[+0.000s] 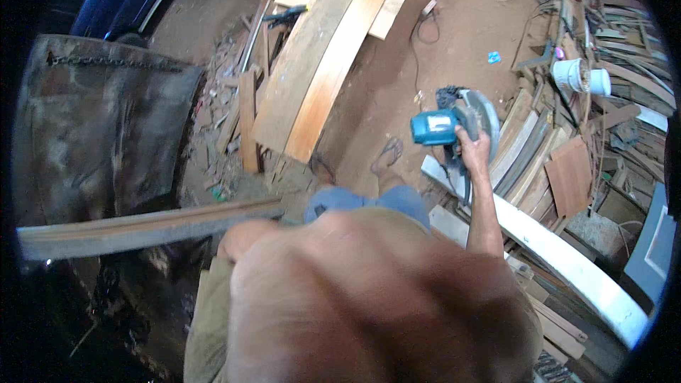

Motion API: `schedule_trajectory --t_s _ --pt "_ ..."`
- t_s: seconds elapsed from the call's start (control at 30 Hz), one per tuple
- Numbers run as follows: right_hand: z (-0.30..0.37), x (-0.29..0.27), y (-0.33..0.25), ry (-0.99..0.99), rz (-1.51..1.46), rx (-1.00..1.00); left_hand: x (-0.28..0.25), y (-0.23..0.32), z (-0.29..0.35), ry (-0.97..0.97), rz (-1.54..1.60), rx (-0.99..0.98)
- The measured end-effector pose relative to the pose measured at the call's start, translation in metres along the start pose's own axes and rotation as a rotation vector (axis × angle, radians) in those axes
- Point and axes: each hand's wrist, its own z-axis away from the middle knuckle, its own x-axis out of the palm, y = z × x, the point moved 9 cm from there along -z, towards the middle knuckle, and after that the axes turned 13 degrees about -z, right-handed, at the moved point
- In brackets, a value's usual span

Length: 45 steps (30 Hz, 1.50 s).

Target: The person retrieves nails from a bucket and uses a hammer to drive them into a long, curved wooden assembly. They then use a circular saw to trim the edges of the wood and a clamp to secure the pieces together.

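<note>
My right hand [474, 150] is closed round the handle of a teal circular saw [434, 128]. The saw hangs at my right side above the ground, its grey blade guard turned away to the right. Dark, bunched material, its kind unclear, shows at the saw's far side. My left hand [369, 298] is raised very close to the camera. Large and blurred, it covers the lower middle of the view, and its fingers cannot be made out. Ahead, a long light-brown plank [347, 46] lies on a wider greyish board [305, 64].
Stacked timber offcuts [528, 149] and a long white board [567, 262] lie along the right, near a white bucket [569, 75]. A cable [417, 64] runs over the dirt floor. At left are a dark metal sheet [106, 128] and a beam [142, 230].
</note>
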Motion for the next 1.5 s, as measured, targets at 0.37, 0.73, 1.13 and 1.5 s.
schedule_trajectory --t_s 0.37,0.73,1.13,1.5 --pt "0.028 0.116 -0.024 0.177 -0.072 -0.050 -0.332 0.067 0.138 0.510 -0.688 0.179" --pt "-0.032 0.254 -0.031 0.258 -0.220 -0.125 -0.659 -0.028 0.372 1.181 -0.811 -0.625" --pt "-0.094 0.376 -0.017 0.420 -0.135 -0.203 -0.654 -0.040 0.333 1.017 -1.142 -0.877" --pt "-0.106 0.406 -0.025 0.417 -0.184 -0.283 -0.695 -0.048 0.272 0.876 -1.270 -0.757"
